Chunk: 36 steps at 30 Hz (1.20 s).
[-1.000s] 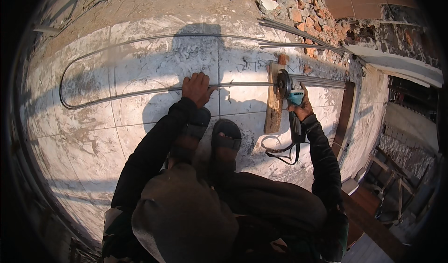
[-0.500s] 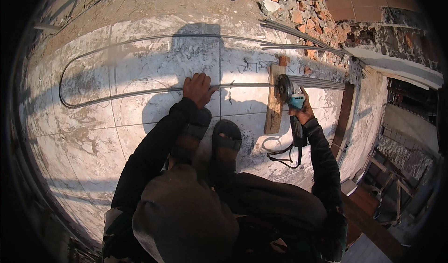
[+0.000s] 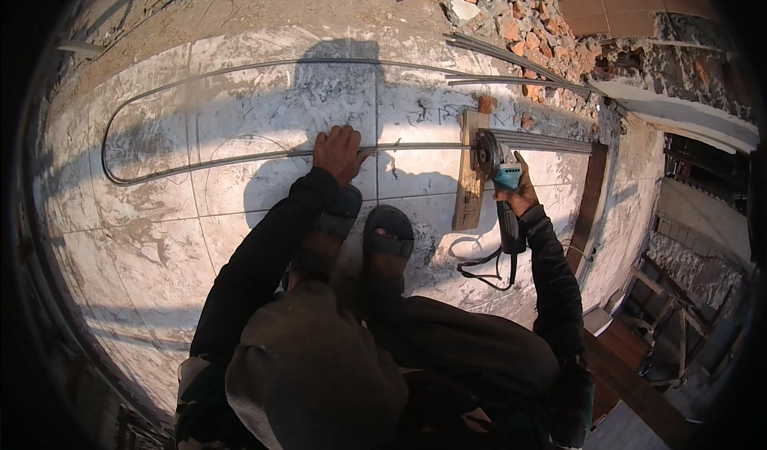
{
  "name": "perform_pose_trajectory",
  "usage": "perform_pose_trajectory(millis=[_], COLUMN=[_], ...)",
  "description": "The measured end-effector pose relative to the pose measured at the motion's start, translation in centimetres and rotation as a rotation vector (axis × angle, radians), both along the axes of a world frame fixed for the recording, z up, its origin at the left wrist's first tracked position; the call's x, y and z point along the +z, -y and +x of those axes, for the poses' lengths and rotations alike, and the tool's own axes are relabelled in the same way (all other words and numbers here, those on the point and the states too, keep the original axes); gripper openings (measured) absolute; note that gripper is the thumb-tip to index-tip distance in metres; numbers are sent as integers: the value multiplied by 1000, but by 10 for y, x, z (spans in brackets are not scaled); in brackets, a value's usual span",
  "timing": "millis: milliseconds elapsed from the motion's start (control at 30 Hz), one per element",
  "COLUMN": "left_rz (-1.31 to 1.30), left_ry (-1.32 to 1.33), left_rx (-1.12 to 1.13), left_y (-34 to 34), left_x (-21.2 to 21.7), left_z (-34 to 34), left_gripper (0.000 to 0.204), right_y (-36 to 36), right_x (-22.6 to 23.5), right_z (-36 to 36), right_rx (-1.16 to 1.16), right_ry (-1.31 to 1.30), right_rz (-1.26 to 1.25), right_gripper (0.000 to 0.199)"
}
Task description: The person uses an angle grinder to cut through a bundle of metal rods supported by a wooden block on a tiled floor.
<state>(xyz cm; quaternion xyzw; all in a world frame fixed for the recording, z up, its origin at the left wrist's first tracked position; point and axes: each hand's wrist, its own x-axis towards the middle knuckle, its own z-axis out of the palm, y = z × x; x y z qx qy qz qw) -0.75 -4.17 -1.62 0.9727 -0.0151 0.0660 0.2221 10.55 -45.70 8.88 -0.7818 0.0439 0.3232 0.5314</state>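
Observation:
A long steel rod (image 3: 240, 159), bent into a wide loop at the left, lies on the tiled floor. My left hand (image 3: 339, 154) is closed over its near run, in front of my feet. In my right hand (image 3: 521, 191) is an angle grinder (image 3: 506, 174), its fingers wrapped round the teal body. The disc (image 3: 483, 154) is at the rod, above a wooden board (image 3: 468, 202) that lies crosswise beneath it. Whether the disc touches the rod I cannot tell. A black cord (image 3: 483, 276) trails from the grinder's handle.
Several more rods (image 3: 551, 142) lie to the right of the disc, their far ends by a brown beam (image 3: 588, 202). Other rods (image 3: 519, 65) rest at the edge of a rubble heap (image 3: 511, 11). A brick piece (image 3: 486, 103) sits by the board's far end.
The grinder has shifted very slightly, its handle swinging a little with my right hand. My left hand and the bent rod stay in place.

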Motion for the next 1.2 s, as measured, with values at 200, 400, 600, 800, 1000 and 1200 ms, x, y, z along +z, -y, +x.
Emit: perform_pose_trajectory(millis=[200, 400, 600, 800, 1000, 1200], left_rz=[-2, 2, 17, 8, -15, -19], left_ry=[12, 4, 4, -6, -12, -25], left_rx=[7, 4, 6, 8, 2, 3], left_y=[1, 1, 1, 1, 1, 1], left_x=[-1, -1, -2, -1, -3, -1], left_z=[0, 1, 1, 1, 0, 1], left_gripper=[38, 38, 40, 40, 39, 38], right_y=[-5, -4, -7, -4, -4, -3], right_x=[-1, -5, -5, -10, -5, 2], right_z=[6, 11, 13, 13, 9, 2], right_rx=[56, 10, -5, 26, 21, 9], right_ry=[90, 52, 22, 71, 24, 3], right_rz=[-88, -30, 10, -16, -39, -18], right_gripper=[111, 110, 110, 111, 112, 112])
